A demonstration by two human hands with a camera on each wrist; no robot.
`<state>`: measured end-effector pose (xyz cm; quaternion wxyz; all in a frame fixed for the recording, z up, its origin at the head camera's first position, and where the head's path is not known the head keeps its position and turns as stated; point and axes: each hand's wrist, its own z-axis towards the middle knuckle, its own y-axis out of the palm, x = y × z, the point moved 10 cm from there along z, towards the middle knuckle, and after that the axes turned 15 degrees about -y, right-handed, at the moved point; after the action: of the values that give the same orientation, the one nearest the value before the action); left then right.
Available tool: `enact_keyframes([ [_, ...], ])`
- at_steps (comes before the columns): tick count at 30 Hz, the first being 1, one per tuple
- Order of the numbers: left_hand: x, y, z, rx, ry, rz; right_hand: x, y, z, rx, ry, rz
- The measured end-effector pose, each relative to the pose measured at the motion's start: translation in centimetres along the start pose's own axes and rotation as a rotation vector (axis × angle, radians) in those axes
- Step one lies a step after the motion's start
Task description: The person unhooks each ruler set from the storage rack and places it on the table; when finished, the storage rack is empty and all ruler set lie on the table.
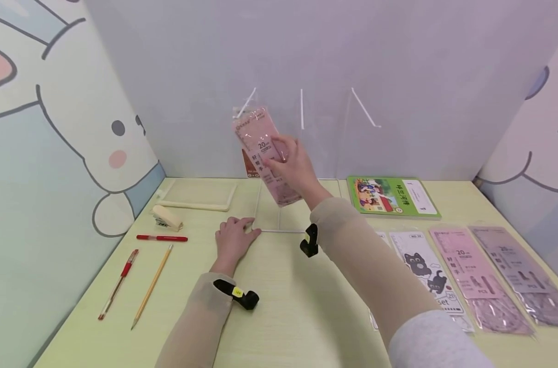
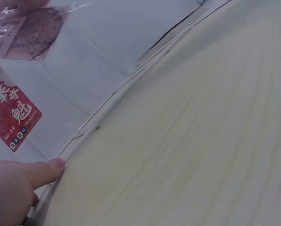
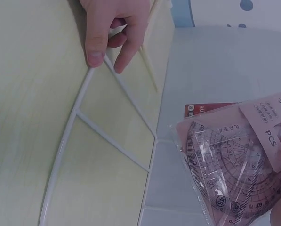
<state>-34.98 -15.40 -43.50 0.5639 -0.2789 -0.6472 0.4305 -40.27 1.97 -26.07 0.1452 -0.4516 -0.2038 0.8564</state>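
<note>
My right hand [image 1: 290, 163] grips a pink packaged ruler set [image 1: 255, 130], its clear bag showing a protractor and set squares in the right wrist view. The packet is tilted, with its top end right at the left hook [image 1: 247, 101] of a white wire display rack [image 1: 279, 231]. Behind it hangs another packet with a red label [image 2: 15, 115], mostly hidden in the head view. Down on the table, my left hand [image 1: 233, 237] holds the rack's front left base corner, thumb and finger on either side of the wire. Two more hooks [image 1: 302, 110] stick out to the right.
On the left lie a mesh pouch [image 1: 198, 195], a stapler [image 1: 167, 218], a red pen [image 1: 162, 238], a clear pen with red cap [image 1: 118, 283] and a pencil [image 1: 152, 286]. To the right are a green book [image 1: 394, 197] and several packets, one with black cats [image 1: 417, 264].
</note>
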Motion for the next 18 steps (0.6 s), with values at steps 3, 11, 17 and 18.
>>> enact_keyframes([
  [3, 0.0, 0.0, 0.0, -0.003, -0.004, 0.002, 0.0, -0.1, 0.1, -0.006, 0.0, -0.018],
  [11, 0.1, 0.1, 0.0, -0.002, 0.004, 0.003, -0.6, -0.4, -0.1, -0.014, -0.031, -0.04],
  [17, -0.1, 0.1, 0.1, 0.0, 0.004, -0.008, -1.0, -0.5, -0.4, -0.025, -0.078, -0.068],
  [18, -0.1, 0.1, 0.1, 0.0, 0.004, -0.008, -1.0, -0.5, -0.4, -0.027, -0.082, -0.072],
])
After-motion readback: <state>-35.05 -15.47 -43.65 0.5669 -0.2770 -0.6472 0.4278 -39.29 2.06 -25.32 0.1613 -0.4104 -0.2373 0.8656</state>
